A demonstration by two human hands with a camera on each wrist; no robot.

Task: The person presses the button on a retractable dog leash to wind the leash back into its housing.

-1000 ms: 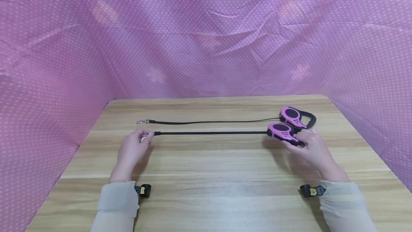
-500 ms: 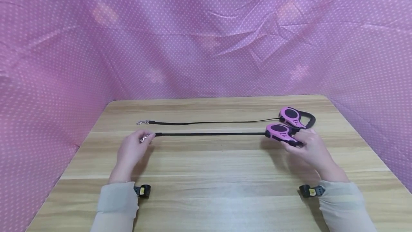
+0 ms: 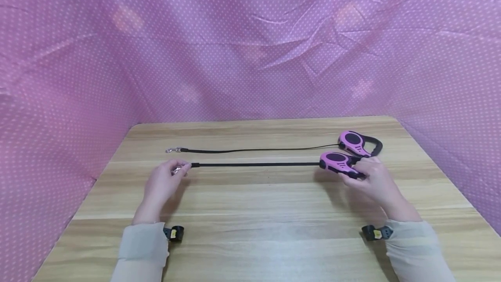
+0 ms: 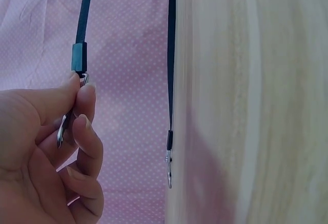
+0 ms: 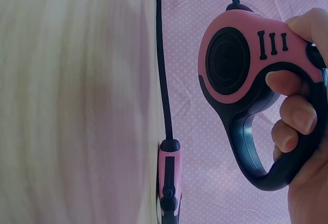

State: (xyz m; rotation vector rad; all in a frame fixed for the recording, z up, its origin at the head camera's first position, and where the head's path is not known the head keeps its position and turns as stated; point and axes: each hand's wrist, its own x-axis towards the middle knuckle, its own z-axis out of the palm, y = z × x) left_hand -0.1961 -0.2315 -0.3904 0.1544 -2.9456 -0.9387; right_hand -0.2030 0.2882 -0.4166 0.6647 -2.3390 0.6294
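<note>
A retractable dog leash with a pink and black casing [image 3: 332, 159] is held just above the table by my right hand [image 3: 376, 181]. Fingers of that hand curl round the black loop handle [image 5: 238, 144]. Its black strap [image 3: 254, 164] runs straight across to my left hand [image 3: 160, 184]. There, thumb and forefinger pinch the metal snap hook [image 4: 61, 134], just below the black strap end [image 4: 79, 57]. Behind it a second, matching leash [image 3: 351, 142] lies on the table, its strap [image 3: 250, 149] drawn out and its snap hook [image 3: 173, 150] at the left.
A light wood-grain table [image 3: 266, 221] lies under both hands. Pink polka-dot cloth [image 3: 250, 55] hangs at the back and along both sides. Wrist cameras [image 3: 177, 233] sit on both sleeves.
My right hand has shifted slightly left with the leash casing, and my left hand slightly right. The strap between them is a little shorter. The second leash stays in place.
</note>
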